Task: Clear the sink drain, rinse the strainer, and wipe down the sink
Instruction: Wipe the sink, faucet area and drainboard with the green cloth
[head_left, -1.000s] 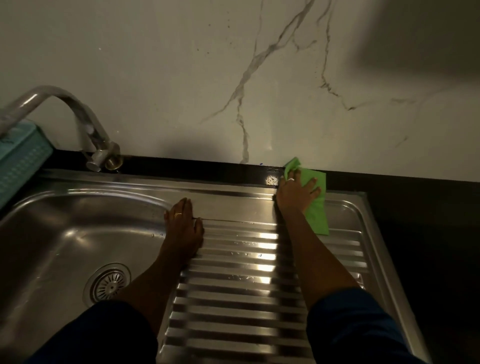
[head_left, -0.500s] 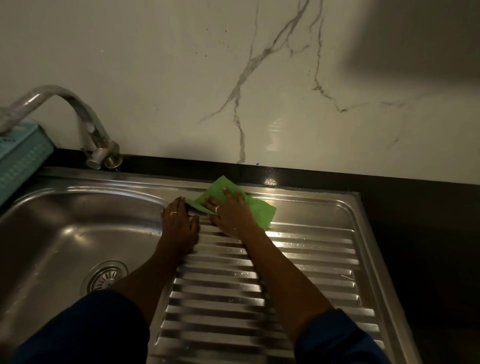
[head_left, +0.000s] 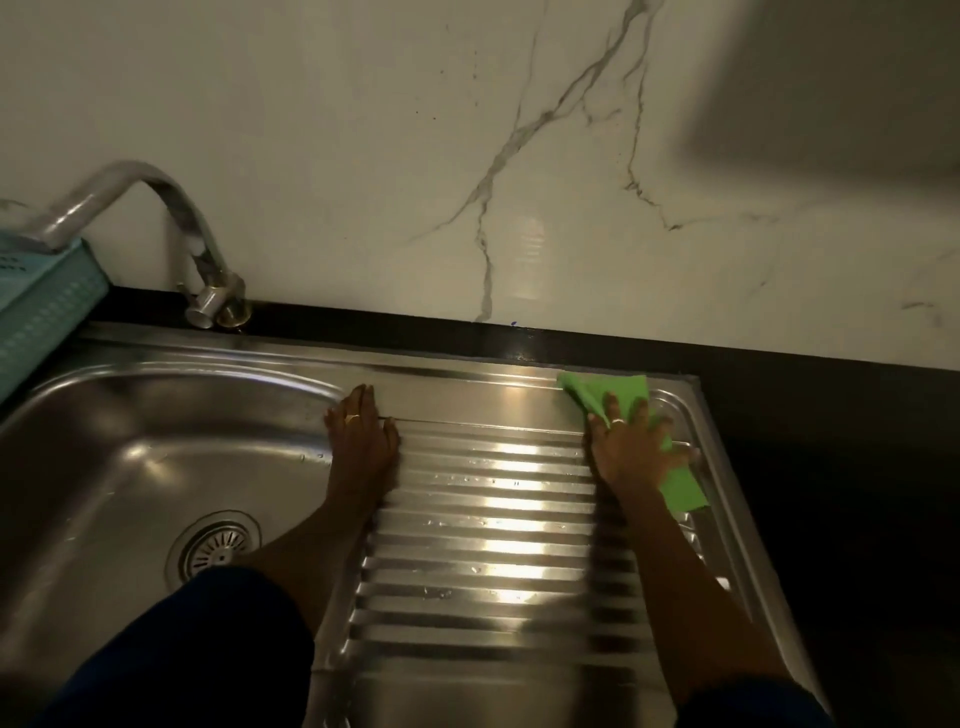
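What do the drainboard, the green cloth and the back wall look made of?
Drainboard: probably stainless steel, brushed, with bright glare on its ridges.
Green cloth: thin soft fabric, matte, creasing under the right hand.
Back wall: glossy white, grey-veined, marble or marble-look tile; cannot tell which.

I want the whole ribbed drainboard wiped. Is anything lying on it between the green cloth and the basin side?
Only the left hand, resting flat at the drainboard's basin edge. Otherwise just water droplets lie between it and the green cloth under the right hand.

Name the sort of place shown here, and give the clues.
Most likely a home kitchen: a steel sink with ribbed drainboard, a faucet against a marble-look wall.
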